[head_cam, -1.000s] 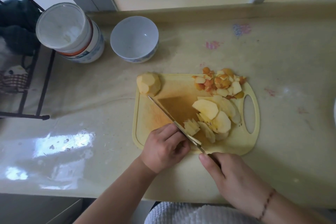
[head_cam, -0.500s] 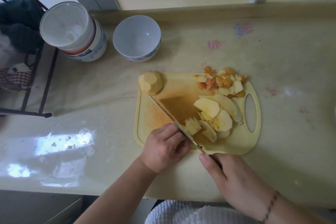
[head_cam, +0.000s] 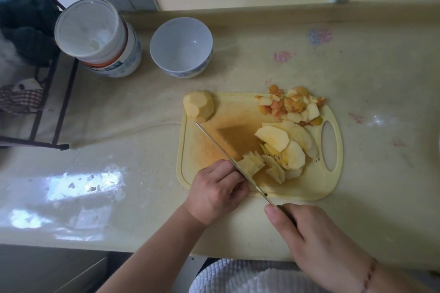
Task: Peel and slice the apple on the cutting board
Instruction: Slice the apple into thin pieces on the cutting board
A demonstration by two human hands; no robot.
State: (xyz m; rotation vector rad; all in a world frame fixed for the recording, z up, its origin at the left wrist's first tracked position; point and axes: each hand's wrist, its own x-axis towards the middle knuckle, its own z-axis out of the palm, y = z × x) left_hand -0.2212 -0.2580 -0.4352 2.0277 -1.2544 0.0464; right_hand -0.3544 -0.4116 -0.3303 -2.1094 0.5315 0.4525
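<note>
A yellow cutting board [head_cam: 309, 181] holds pale apple slices [head_cam: 283, 150] in a pile. A peeled apple chunk [head_cam: 198, 106] sits at its far left corner, with peel bits [head_cam: 290, 106] at the far right.

A pale beige countertop [head_cam: 262, 64] with a glossy, lightly stained surface is seen, bounded at the back by a raised lip along the wall. A yellow plastic cutting board [head_cam: 309, 181], its handle slot turned to the right, is laid flat on it near the front edge. Behind the board, a white bowl [head_cam: 181, 47] with a blue pattern is set upright, and just to its left a stack of similar bowls [head_cam: 100, 38] is placed; how many are stacked cannot be told. Faint pink and blue marks [head_cam: 320, 36] are printed or smeared on the surface towards the back right. Window light is reflected at the front left.
</note>
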